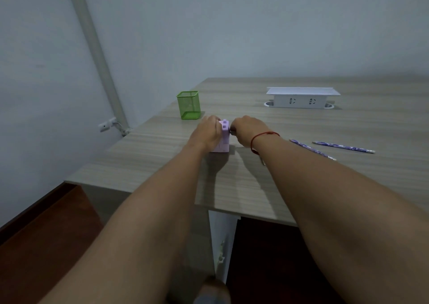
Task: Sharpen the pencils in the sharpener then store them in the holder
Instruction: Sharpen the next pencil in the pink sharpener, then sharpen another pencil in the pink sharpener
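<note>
A small lilac pencil sharpener (223, 136) stands on the wooden desk (301, 127). My left hand (207, 133) grips its left side. My right hand (247, 129) is curled at its right side, fingers closed on a small dark part there, which looks like the crank; the fingers hide it. A green mesh holder (188, 104) stands behind and to the left, and no pencil shows in it. Two purple patterned pencils (312, 149) (343, 147) lie on the desk to the right. A short piece of something thin (262, 161) shows beneath my right wrist.
A white socket box (301, 98) sits at the back of the desk. The desk's left edge drops to a red-brown floor (46, 245). A wall outlet (105, 125) is low on the left wall. A white cabinet (222, 241) stands under the desk.
</note>
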{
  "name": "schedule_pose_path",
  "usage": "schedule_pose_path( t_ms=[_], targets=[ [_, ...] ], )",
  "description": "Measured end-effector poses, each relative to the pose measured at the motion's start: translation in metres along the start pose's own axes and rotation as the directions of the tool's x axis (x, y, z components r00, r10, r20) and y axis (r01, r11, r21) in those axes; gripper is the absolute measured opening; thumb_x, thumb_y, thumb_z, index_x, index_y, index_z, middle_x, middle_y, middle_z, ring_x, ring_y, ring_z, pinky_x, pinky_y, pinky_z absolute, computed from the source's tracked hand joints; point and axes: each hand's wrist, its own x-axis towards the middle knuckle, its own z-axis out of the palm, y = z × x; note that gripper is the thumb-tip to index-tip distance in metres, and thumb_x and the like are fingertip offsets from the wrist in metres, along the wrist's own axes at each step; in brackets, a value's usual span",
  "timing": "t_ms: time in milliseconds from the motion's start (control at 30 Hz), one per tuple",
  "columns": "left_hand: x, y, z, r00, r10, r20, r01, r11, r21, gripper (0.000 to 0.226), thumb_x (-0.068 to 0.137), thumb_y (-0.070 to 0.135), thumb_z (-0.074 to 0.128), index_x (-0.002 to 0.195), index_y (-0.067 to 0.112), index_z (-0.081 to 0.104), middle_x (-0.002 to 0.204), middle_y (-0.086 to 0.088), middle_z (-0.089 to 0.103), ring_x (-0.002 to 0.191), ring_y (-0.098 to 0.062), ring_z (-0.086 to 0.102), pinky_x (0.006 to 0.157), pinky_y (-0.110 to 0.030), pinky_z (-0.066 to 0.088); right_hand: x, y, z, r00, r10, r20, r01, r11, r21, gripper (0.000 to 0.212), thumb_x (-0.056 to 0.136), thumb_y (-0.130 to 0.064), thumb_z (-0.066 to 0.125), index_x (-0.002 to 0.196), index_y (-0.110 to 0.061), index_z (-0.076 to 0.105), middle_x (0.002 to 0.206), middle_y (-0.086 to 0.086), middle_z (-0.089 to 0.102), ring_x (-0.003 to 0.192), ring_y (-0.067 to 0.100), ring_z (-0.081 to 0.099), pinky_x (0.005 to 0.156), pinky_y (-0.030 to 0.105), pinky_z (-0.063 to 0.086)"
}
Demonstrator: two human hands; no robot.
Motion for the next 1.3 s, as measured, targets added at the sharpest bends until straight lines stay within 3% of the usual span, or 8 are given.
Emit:
schedule_pose_path(
  t_ms=[233, 767, 933, 1300],
  targets=[
    [0.001, 0.003, 0.005, 1.0, -0.003, -0.006, 0.003, 1.0, 0.011, 0.035, 0.099, 0.016, 0.03, 0.119, -0.002, 0.053, 0.123, -0.024, 0.053, 0.113, -0.032, 0.05, 0.092, -0.032, 0.038, -0.005, 0.016, 0.005, 0.999, -0.01, -0.049, 0.007, 0.998, -0.055, 0.029, 0.099, -0.01, 0.044, 0.119, -0.01, 0.064, 0.122, 0.016, 0.062, 0.112, 0.034, 0.06, 0.089, 0.037, 0.048],
    [-0.003, 0.014, 0.013, 0.999, 0.033, -0.015, -0.034, 0.998, -0.049, 0.035, 0.097, 0.013, 0.032, 0.115, -0.003, 0.056, 0.121, -0.023, 0.056, 0.111, -0.032, 0.051, 0.092, -0.032, 0.04, -0.026, 0.03, -0.002, 0.998, -0.009, -0.058, 0.004, 0.995, -0.096, 0.032, 0.096, -0.002, 0.041, 0.121, -0.007, 0.062, 0.123, 0.018, 0.061, 0.112, 0.035, 0.06, 0.09, 0.037, 0.048],
    [-0.009, 0.021, 0.014, 1.0, 0.017, 0.005, -0.017, 0.999, -0.042, 0.044, 0.093, 0.023, 0.027, 0.116, 0.0, 0.057, 0.123, -0.02, 0.056, 0.112, -0.032, 0.051, 0.093, -0.033, 0.041, -0.033, 0.034, -0.005, 1.0, 0.001, -0.029, -0.003, 0.998, -0.069, 0.03, 0.097, -0.006, 0.044, 0.12, -0.007, 0.063, 0.124, 0.019, 0.06, 0.113, 0.036, 0.059, 0.09, 0.037, 0.047],
    [-0.014, 0.024, 0.012, 1.0, 0.004, 0.004, -0.004, 0.998, -0.064, 0.036, 0.096, 0.015, 0.032, 0.117, 0.001, 0.057, 0.126, -0.019, 0.056, 0.115, -0.03, 0.051, 0.094, -0.034, 0.04, -0.05, 0.062, -0.009, 0.999, 0.034, -0.011, -0.035, 0.998, -0.058, 0.029, 0.097, -0.007, 0.045, 0.119, -0.006, 0.063, 0.123, 0.02, 0.061, 0.112, 0.036, 0.06, 0.09, 0.036, 0.047]
  ],
)
